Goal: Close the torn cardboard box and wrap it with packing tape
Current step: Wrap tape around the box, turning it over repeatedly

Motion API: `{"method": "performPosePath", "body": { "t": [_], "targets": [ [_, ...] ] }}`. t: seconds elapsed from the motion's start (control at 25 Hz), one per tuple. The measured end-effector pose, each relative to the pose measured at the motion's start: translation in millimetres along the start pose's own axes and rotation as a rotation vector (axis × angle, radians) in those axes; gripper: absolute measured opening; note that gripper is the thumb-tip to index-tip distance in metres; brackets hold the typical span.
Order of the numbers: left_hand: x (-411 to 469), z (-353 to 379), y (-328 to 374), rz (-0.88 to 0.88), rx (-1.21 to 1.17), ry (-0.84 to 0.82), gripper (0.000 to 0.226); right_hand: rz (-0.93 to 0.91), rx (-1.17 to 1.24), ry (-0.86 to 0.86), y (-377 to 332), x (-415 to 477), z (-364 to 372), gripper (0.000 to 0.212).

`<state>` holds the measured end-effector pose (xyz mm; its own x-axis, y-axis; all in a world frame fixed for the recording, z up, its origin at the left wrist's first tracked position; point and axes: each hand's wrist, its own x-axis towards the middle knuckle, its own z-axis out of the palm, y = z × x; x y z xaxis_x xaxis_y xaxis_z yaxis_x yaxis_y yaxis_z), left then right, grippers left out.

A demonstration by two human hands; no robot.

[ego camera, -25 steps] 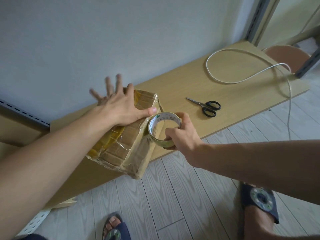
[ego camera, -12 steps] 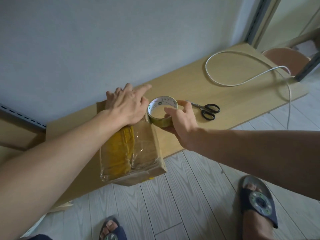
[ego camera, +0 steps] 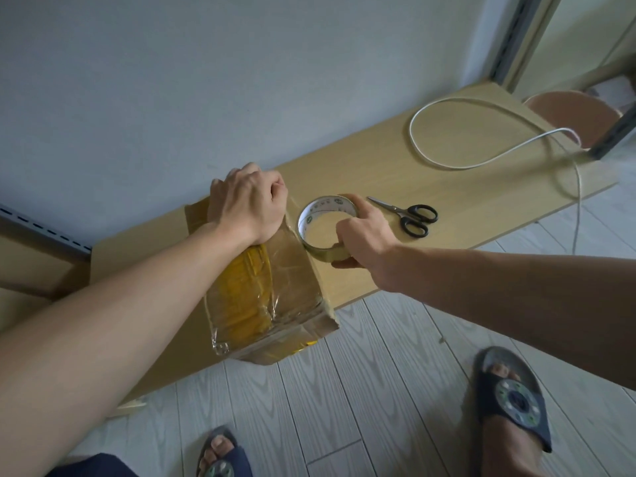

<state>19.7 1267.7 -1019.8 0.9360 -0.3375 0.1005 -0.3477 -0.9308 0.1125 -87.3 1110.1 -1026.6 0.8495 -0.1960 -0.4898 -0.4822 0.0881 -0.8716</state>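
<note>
Mid-wrap, the torn brown cardboard box was clutched by left fingers, the clear tape roll beside them by right fingers; pulling round was judged next

I see a brown cardboard box with a yellow band under glossy clear film. The tape roll is tan, its core white with green print. The scissors have black handles and silver blades. The cable is white, the table pale wood-grain, the floor light grey wood-grain, the slipper navy with a grey-green disc.
</note>
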Motion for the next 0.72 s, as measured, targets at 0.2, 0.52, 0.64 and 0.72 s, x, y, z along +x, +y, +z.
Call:
{"method": "performPosePath", "body": {
  "t": [0.2,0.52,0.64,0.72],
  "targets": [
    [7,1,-1,-0.02,0.003,0.018,0.033,-0.013,-0.175,-0.146,2,-17,-31,0.047],
    [29,-2,-11,-0.164,0.01,0.033,0.033,-0.173,-0.239,-0.138,1,-15,-47,0.054],
    [42,-4,-21,-0.336,0.015,0.03,0.043,-0.256,-0.417,-0.208,9,-18,-56,0.051],
    [49,-6,-27,-0.441,0.018,0.016,0.048,-0.255,-0.452,-0.26,21,-26,-56,0.051]
  ]
}}
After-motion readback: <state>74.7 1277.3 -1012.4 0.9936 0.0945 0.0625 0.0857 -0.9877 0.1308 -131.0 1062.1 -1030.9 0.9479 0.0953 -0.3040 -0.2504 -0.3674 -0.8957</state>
